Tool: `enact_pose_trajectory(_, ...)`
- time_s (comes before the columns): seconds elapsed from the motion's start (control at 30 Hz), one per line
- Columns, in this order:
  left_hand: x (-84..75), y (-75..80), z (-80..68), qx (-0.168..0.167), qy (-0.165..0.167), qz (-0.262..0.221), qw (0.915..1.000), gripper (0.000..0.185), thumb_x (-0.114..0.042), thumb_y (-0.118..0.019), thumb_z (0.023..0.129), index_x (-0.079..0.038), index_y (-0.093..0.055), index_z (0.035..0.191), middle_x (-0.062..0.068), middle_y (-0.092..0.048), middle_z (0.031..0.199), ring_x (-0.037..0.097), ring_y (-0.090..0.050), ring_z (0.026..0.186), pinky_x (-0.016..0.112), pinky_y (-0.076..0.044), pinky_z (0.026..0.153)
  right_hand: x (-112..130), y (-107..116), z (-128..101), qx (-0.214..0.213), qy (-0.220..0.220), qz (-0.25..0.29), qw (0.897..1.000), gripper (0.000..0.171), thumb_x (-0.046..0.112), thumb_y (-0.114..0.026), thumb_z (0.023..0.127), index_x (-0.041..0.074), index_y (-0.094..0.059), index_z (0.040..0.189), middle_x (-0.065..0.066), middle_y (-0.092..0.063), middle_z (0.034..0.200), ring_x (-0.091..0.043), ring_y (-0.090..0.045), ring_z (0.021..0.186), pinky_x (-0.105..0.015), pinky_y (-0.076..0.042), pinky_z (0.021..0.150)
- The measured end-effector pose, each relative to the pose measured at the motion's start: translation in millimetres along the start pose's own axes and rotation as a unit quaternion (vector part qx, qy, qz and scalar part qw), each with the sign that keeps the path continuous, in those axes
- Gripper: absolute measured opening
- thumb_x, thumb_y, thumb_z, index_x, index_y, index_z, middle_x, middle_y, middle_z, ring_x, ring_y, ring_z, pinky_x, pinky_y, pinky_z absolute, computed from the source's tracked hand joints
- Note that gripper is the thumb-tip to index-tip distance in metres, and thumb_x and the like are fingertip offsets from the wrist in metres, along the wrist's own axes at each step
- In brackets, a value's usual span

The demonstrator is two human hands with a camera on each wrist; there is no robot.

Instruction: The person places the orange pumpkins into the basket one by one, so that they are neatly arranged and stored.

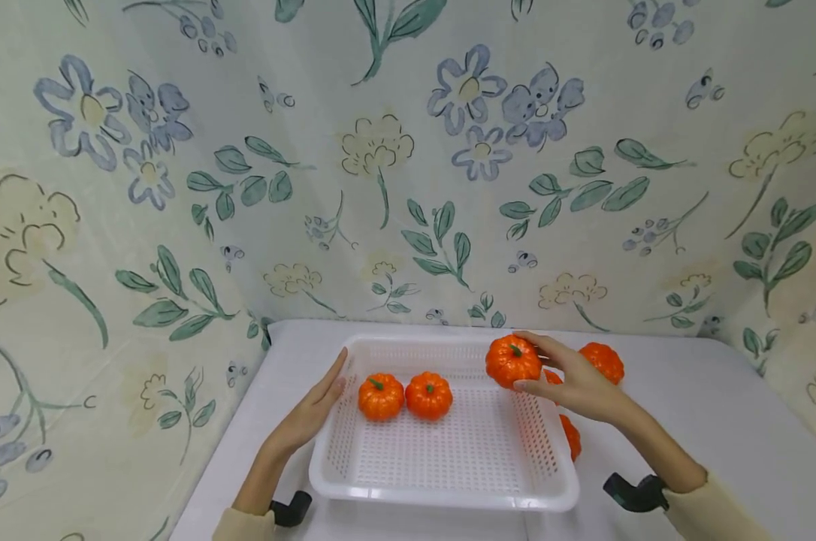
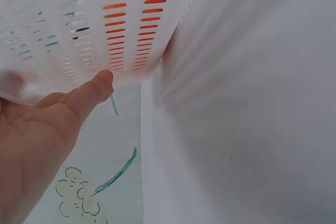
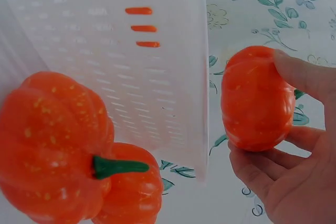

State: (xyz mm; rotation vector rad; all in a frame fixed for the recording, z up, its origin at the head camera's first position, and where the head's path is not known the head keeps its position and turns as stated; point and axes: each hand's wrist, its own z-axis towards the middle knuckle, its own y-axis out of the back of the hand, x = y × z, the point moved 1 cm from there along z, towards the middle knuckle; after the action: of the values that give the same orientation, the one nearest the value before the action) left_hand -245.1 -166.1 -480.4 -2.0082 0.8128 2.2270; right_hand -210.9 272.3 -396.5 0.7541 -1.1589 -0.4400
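My right hand point(image 1: 580, 379) grips a small orange toy pumpkin point(image 1: 509, 364) with a green stem, thumb on one side and fingers on the other. The pumpkin is held up at the right rim of a white perforated plastic basket point(image 1: 442, 494). Seen from the right wrist, the held pumpkin point(image 3: 257, 100) is beside the basket's upper edge. Against the basket's left side rests my left hand point(image 1: 306, 415), its fingers fairly straight along the rim. From the left wrist, a fingertip touches the slotted wall point(image 2: 63, 40). Two pumpkins, one left point(image 1: 381, 402) and one right point(image 1: 429, 398), sit side by side inside.
Outside the basket's right wall are more pumpkins: one at the back point(image 1: 604, 364), one nearer the front point(image 1: 571, 437), and one partly hidden behind my right hand. A white cloth covers the table point(image 1: 692, 421). Floral curtain point(image 1: 408, 248) hangs behind and at both sides.
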Motion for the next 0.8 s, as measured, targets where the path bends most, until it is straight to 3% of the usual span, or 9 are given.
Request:
enact_pose_trajectory(0.13,-0.4,1.9,0.8,-0.001,0.000,0.001,1.0000,0.060,-0.032,-0.033,0.115,-0.030,-0.007,0.168,0.002,-0.005,0.176,0.031,-0.006,0.163,0.056,-0.007,0.130,0,-9,15,0.060,0.015,-0.003,0.998,0.079,0.040,-0.080,0.090,0.011,-0.046,0.155,-0.017,-0.054,0.153,-0.044,-0.057,0.131,-0.069,-0.053,0.100)
enact_pose_trajectory(0.3,-0.4,1.2,1.3,0.001,0.004,-0.005,1.0000,0.059,-0.032,-0.032,0.115,-0.031,-0.006,0.168,0.001,-0.006,0.176,0.031,-0.008,0.162,0.056,-0.012,0.129,-3,-15,32,0.107,0.032,-0.011,0.994,0.079,0.036,-0.082,0.088,0.006,-0.048,0.153,-0.017,-0.058,0.149,-0.039,-0.060,0.127,-0.064,-0.053,0.103)
enact_pose_trajectory(0.47,-1.3,0.2,1.4,-0.001,0.005,-0.004,1.0000,0.059,-0.032,-0.033,0.115,-0.031,-0.007,0.168,0.001,-0.006,0.176,0.030,-0.009,0.162,0.055,-0.016,0.128,-5,-23,42,0.153,0.028,0.020,0.988,0.078,0.029,-0.082,0.089,0.002,-0.047,0.153,-0.019,-0.054,0.152,-0.042,-0.056,0.134,-0.064,-0.048,0.110)
enact_pose_trajectory(0.8,1.6,0.7,0.8,0.003,0.004,-0.001,1.0000,0.060,-0.033,-0.033,0.114,-0.032,-0.006,0.168,0.001,-0.006,0.176,0.030,-0.007,0.162,0.057,-0.012,0.128,1,-43,49,0.194,-0.020,0.003,0.981,0.075,0.021,-0.087,0.084,0.003,-0.053,0.148,-0.018,-0.057,0.149,-0.042,-0.056,0.136,-0.058,-0.050,0.110)
